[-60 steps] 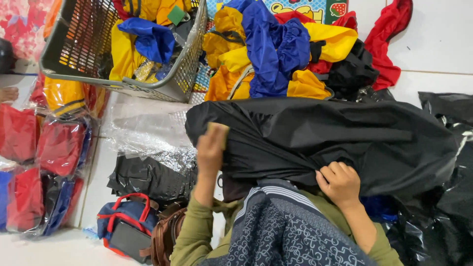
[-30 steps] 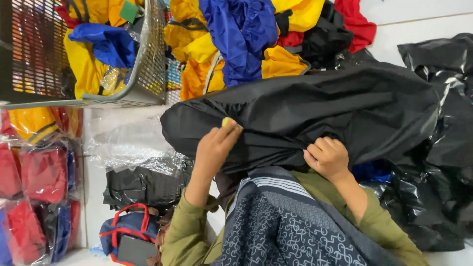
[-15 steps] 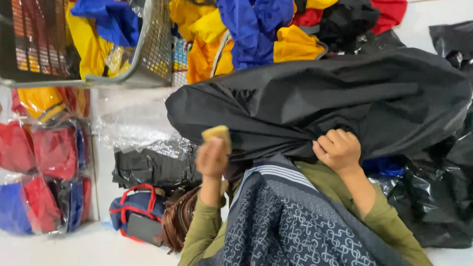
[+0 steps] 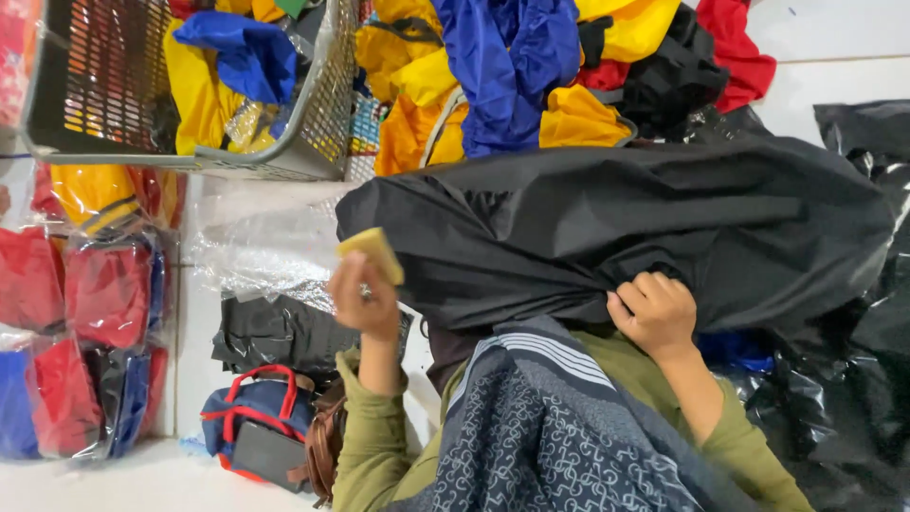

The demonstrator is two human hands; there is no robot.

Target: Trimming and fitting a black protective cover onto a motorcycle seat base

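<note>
Black garment (image 4: 616, 237), big and matte with a slight sheen, lies bunched across the person's lap, its lower edge gathered at the right hand (image 4: 656, 311). Wire-mesh basket (image 4: 327, 104) top left holds crumpled yellow and blue cloth (image 4: 237, 57); beside it a loose heap of clothes (image 4: 531, 76) in yellow, blue, red and black sits on the floor. Clear plastic bags (image 4: 85, 294) along the left edge contain folded red, blue and yellow items (tightly packed, glossy wrap). Left hand (image 4: 365, 299) is raised, forearm upright in an olive sleeve, fingers pinching a small yellow block (image 4: 372, 254) just off the garment's edge. Right hand is closed in a fist, gripping a fold of the black fabric. A small blue-and-red bag (image 4: 256, 417) lies near the left elbow.
</note>
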